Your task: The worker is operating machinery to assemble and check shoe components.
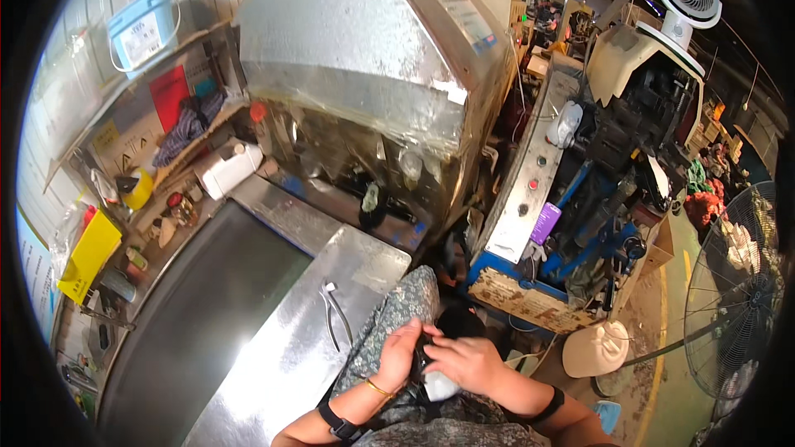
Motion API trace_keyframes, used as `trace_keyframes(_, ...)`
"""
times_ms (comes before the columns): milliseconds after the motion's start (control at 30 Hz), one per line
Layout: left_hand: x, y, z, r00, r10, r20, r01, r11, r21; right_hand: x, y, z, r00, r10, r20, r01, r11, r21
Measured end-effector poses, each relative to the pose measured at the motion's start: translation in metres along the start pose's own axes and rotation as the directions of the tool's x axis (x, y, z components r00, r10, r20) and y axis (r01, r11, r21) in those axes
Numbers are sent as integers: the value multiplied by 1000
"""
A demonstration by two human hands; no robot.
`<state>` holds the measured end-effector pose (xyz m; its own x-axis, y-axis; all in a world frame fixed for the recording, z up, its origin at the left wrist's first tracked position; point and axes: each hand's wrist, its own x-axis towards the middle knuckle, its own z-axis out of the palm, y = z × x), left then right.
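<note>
Close in front of my body, my left hand (402, 356) and my right hand (468, 362) are closed together around a small black item. A white rounded part (439, 386) shows below the fingers. Most of the item is hidden, so its kind cannot be made out. Both hands are above my lap, which is covered by patterned grey-green cloth (368, 364). To the left, metal pincers (335, 314) lie on a shiny metal tabletop (286, 364), apart from my hands.
A dark conveyor belt (199, 306) runs at left beside the tabletop. Ahead stands a metal-hooded machine (348, 41). Another machine with a control panel (513, 207) is at right, near a plastic jug (595, 349) and a large fan (737, 298). Shelves hold a blue bucket (141, 29).
</note>
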<state>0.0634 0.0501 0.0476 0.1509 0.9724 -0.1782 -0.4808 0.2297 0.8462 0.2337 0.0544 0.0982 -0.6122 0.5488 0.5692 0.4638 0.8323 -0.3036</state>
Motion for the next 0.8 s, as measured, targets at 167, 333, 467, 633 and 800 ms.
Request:
trace_keyframes(167, -22, 0, -6, 804, 496, 327, -559, 446, 699, -2, 20, 18, 971, 236, 42, -238, 936, 259)
trace_keyframes(333, -27, 3, -25, 853, 447, 270, -462, 407, 788, -74, -2, 62, 746, 598, 293, -566, 339, 751)
trace_keyframes(467, -7, -9, -30, 875, 441, 197, -415, 475, 776, -82, 3, 76, 684, 695, 223, -688, 513, 513)
trace_keyframes(633, 11, 22, -53, 995, 94, 13, -94, 952, 293, -31, 31, 47, 702, 563, 436, -702, 446, 555)
trace_keyframes(800, -2, -15, -66, 989, 137, -56, -96, 879, 467, -47, 23, 98, 14, 648, 762, -940, -251, 231)
